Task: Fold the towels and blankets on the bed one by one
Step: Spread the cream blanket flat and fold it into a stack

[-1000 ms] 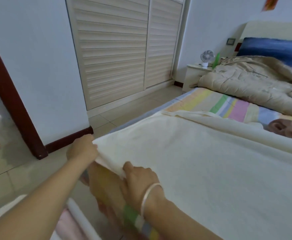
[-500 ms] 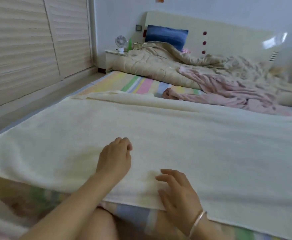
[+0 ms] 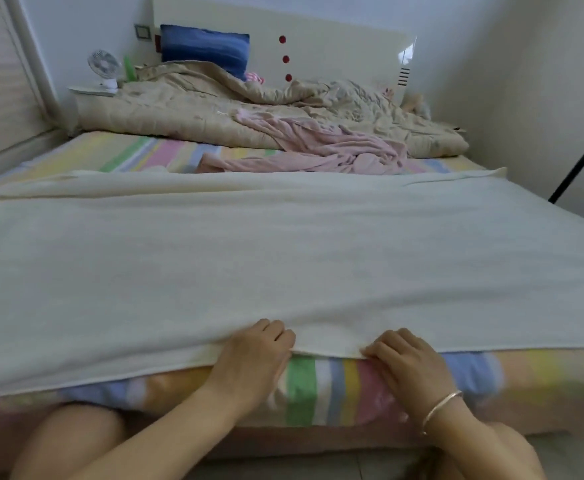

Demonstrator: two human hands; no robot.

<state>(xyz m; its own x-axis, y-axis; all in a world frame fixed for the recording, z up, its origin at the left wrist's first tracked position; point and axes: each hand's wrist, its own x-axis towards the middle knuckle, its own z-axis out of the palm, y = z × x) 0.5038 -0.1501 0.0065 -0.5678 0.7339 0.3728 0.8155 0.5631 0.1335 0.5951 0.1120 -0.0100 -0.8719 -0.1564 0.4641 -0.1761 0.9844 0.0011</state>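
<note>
Cream blanket (image 3: 283,258) lies spread flat across the foot half of the bed (image 3: 491,375), reaching from the left edge to the right edge. Its near hem runs along the mattress edge, above the striped sheet (image 3: 304,386) on the bed's side.

Left hand (image 3: 252,358): at the near hem, a little left of centre, fingers (image 3: 276,332) curled over the hem and gripping it.
Right hand (image 3: 408,365): just beside it on the same hem, fingertips pinching the edge. Silver bracelet (image 3: 442,407) on that wrist.
The short stretch of hem between the two hands sits slightly raised off the sheet.

Far half of bed: beige quilt (image 3: 186,109) rumpled against the headboard (image 3: 335,39); pink cloth (image 3: 325,147) bunched in front of it, near the blanket's far edge, contact not clear. Blue pillow (image 3: 204,46) leans upright on the headboard. Small white fan (image 3: 103,65) stands on the nightstand (image 3: 89,90) at far left.
</note>
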